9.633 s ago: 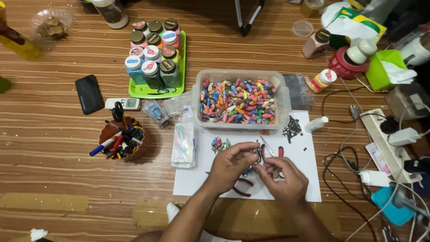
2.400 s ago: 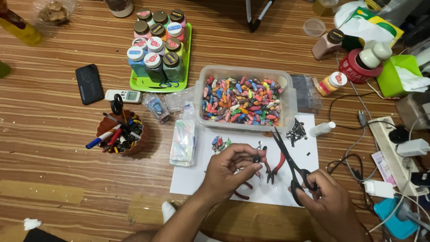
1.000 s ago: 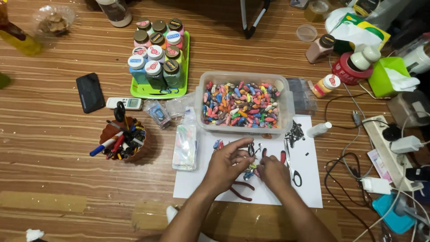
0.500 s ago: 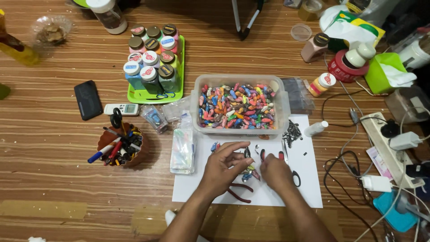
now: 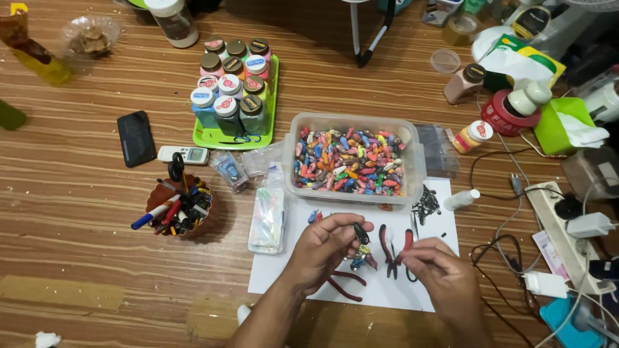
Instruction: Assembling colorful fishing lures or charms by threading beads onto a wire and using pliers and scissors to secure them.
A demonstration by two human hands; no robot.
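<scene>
Lower centre of frame, our left hand (image 5: 325, 248) fingers pinch a small bead piece (image 5: 362, 237) over the white paper (image 5: 431, 240); right hand (image 5: 442, 274) fingers grip red-handled pliers (image 5: 394, 243). Loose pinch could drop it among the clutter.

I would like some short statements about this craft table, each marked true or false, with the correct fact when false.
1. The clear plastic box holds many colourful beads. True.
2. The right hand holds pliers with red and black handles. True.
3. The left hand is empty and lies flat on the table. False: it is raised over the white paper sheet, and its fingers pinch a small dark piece.
4. The small jars stand on a blue tray. False: the tray is green.
5. The black phone lies to the left of the jars. True.
6. The brown cup is full of beads. False: it holds pens and scissors.
</scene>
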